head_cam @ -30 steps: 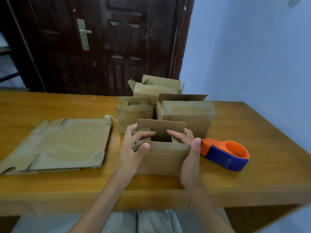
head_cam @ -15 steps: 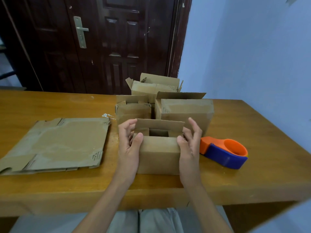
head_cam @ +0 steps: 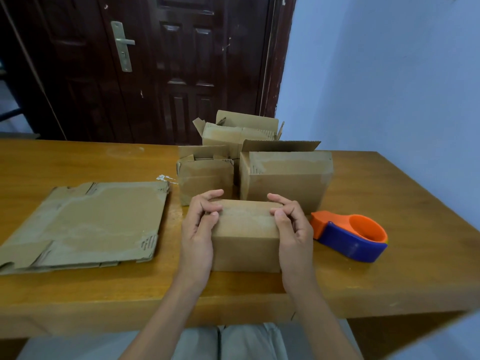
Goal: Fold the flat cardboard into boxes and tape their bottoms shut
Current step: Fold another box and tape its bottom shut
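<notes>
A small brown cardboard box (head_cam: 245, 239) stands near the table's front edge, its top flaps folded down flat. My left hand (head_cam: 198, 229) presses against its left side, thumb and fingers on the top edge. On the other side my right hand (head_cam: 292, 227) grips the right top corner. An orange and blue tape dispenser (head_cam: 350, 236) lies just right of the box. A stack of flat cardboard (head_cam: 85, 222) rests on the left of the table.
Three folded boxes stand behind: a small one (head_cam: 206, 178), a larger one (head_cam: 285, 175) and one at the back (head_cam: 239, 131). The wooden table (head_cam: 389, 281) ends at a blue wall on the right. A dark door is behind.
The box's top was open with flaps up; the flaps have been folded down and now lie closed under my fingers. Both hands shifted up to the top edges.
</notes>
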